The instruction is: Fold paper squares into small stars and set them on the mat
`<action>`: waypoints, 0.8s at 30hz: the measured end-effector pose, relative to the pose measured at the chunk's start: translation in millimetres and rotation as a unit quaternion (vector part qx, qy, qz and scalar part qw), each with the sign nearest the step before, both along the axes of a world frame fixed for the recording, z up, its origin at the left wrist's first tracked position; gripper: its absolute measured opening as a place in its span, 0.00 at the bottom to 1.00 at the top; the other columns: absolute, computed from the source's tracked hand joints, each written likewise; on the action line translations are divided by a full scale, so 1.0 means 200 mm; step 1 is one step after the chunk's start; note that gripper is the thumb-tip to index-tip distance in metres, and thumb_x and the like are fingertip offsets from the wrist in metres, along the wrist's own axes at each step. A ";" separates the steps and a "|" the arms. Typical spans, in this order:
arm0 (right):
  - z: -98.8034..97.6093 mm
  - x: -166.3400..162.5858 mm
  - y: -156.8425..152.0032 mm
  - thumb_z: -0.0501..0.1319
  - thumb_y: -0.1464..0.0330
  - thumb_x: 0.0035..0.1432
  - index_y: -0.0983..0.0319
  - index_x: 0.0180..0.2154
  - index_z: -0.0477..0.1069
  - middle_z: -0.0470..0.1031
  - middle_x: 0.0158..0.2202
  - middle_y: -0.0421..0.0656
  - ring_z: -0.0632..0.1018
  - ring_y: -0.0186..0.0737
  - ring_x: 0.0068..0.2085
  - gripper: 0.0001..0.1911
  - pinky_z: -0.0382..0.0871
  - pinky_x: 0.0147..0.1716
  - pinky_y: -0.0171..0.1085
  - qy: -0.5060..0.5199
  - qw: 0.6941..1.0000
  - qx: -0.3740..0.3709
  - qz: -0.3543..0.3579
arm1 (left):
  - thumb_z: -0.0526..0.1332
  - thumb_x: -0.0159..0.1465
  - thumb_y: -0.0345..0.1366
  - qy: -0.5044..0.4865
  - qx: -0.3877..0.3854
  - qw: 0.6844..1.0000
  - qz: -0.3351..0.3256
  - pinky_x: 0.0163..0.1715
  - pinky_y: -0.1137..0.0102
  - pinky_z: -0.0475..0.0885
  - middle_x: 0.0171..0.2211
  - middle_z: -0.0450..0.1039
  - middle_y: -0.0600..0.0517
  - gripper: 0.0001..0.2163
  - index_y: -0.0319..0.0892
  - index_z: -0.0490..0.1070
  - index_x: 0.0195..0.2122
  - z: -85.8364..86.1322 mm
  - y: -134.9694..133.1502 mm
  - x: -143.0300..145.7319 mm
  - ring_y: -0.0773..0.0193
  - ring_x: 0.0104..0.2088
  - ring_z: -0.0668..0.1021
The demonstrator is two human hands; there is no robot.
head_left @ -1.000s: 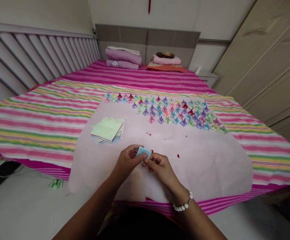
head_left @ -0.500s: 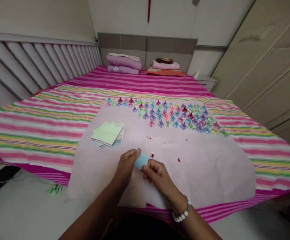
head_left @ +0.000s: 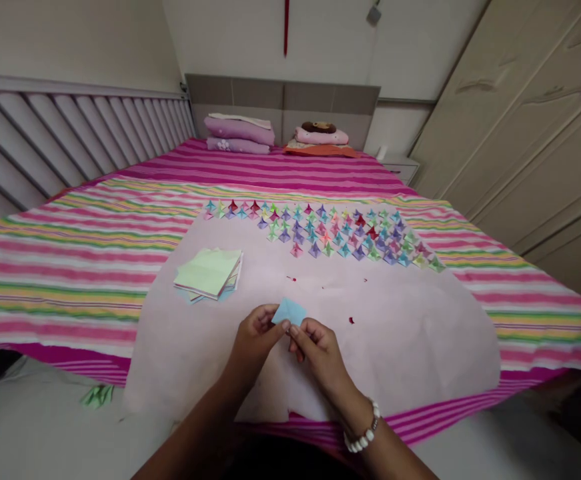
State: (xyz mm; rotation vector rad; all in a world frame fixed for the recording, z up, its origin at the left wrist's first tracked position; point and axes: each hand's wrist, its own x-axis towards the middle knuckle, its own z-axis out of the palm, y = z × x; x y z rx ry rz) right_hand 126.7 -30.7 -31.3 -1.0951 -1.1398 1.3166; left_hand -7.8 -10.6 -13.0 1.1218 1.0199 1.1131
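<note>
A small folded piece of light blue paper (head_left: 291, 311) is held between my two hands above the pale sheet (head_left: 410, 340). My left hand (head_left: 256, 333) pinches its left and lower edge, thumb on top. Gripping the lower right corner is my right hand (head_left: 317, 343), its thumb close to the left thumb and a white bead bracelet (head_left: 363, 430) on the wrist. Left of the hands lies a stack of square paper (head_left: 210, 272), pale green on top. Beyond them, several folded paper shapes (head_left: 315, 230) in many colours stand in rows.
The pale sheet lies over a striped bedspread (head_left: 70, 260). Small red scraps (head_left: 351, 321) are scattered on it. Folded bedding (head_left: 240, 133) sits by the headboard (head_left: 330, 100). A slatted rail (head_left: 80, 133) runs along the left; a crumpled green piece (head_left: 97, 396) is on the floor.
The blue paper has been turned so that its flat face and pointed corner show. My left thumb has slid down to its lower edge, near the right thumb. The view has shifted slightly.
</note>
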 end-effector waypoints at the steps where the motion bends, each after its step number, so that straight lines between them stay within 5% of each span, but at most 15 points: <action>1: 0.00 0.00 0.00 0.63 0.55 0.53 0.62 0.20 0.66 0.67 0.16 0.35 0.63 0.29 0.17 0.19 0.57 0.20 0.31 0.007 1.000 -0.005 0.006 | 0.67 0.52 0.38 -0.004 0.005 1.000 0.008 0.35 0.70 0.69 0.29 0.75 0.54 0.14 0.41 0.67 0.37 -0.01 0.00 0.00 0.64 0.31 0.77; 6: 0.01 0.02 -0.01 0.68 0.59 0.49 0.61 0.30 0.72 0.68 0.21 0.35 0.68 0.31 0.21 0.13 0.62 0.22 0.32 0.046 0.999 0.005 0.002 | 0.65 0.56 0.35 -0.002 0.049 0.999 0.007 0.32 0.72 0.67 0.27 0.73 0.58 0.16 0.45 0.58 0.39 -0.03 -0.02 -0.02 0.67 0.28 0.75; 9: 0.00 0.04 -0.01 0.69 0.64 0.48 0.59 0.46 0.72 0.69 0.25 0.35 0.70 0.32 0.25 0.21 0.65 0.26 0.34 0.032 0.997 0.051 -0.046 | 0.64 0.58 0.34 0.020 0.075 0.997 -0.003 0.32 0.73 0.66 0.29 0.71 0.57 0.13 0.45 0.58 0.36 -0.03 -0.04 -0.02 0.68 0.30 0.74; 11: 0.00 0.06 -0.02 0.69 0.66 0.48 0.57 0.49 0.72 0.74 0.36 0.42 0.73 0.35 0.32 0.24 0.69 0.32 0.36 -0.010 0.992 0.095 -0.080 | 0.64 0.59 0.34 0.025 0.088 0.996 -0.015 0.33 0.73 0.66 0.29 0.70 0.57 0.11 0.44 0.59 0.35 -0.02 -0.06 -0.02 0.68 0.31 0.73; 15: 0.01 0.09 -0.04 0.69 0.66 0.48 0.54 0.44 0.76 0.66 0.55 0.47 0.71 0.47 0.51 0.19 0.68 0.45 0.44 -0.102 0.974 0.160 -0.127 | 0.64 0.59 0.35 0.010 0.085 0.996 -0.028 0.33 0.72 0.66 0.31 0.71 0.56 0.10 0.44 0.61 0.36 -0.02 -0.07 -0.02 0.68 0.31 0.73; 17: 0.02 0.10 -0.05 0.69 0.67 0.48 0.55 0.41 0.77 0.68 0.53 0.47 0.70 0.48 0.52 0.16 0.67 0.45 0.44 -0.114 0.969 0.172 -0.135 | 0.64 0.58 0.35 0.004 0.081 0.996 -0.028 0.33 0.72 0.66 0.31 0.71 0.55 0.10 0.44 0.62 0.36 -0.01 -0.07 -0.02 0.68 0.32 0.73; 21: 0.02 0.09 -0.07 0.68 0.68 0.50 0.56 0.43 0.76 0.71 0.31 0.40 0.72 0.36 0.31 0.16 0.68 0.32 0.37 -0.037 0.983 0.148 -0.100 | 0.64 0.58 0.34 0.004 0.085 0.996 -0.034 0.32 0.72 0.66 0.30 0.70 0.56 0.09 0.43 0.63 0.35 -0.01 -0.09 0.00 0.68 0.31 0.72; 24: 0.04 0.08 -0.08 0.67 0.68 0.50 0.58 0.42 0.77 0.69 0.26 0.38 0.69 0.34 0.27 0.14 0.67 0.28 0.35 -0.011 0.987 0.132 -0.092 | 0.65 0.58 0.34 0.003 0.082 0.996 -0.041 0.32 0.73 0.66 0.29 0.70 0.56 0.08 0.42 0.65 0.34 0.00 -0.09 0.00 0.69 0.31 0.72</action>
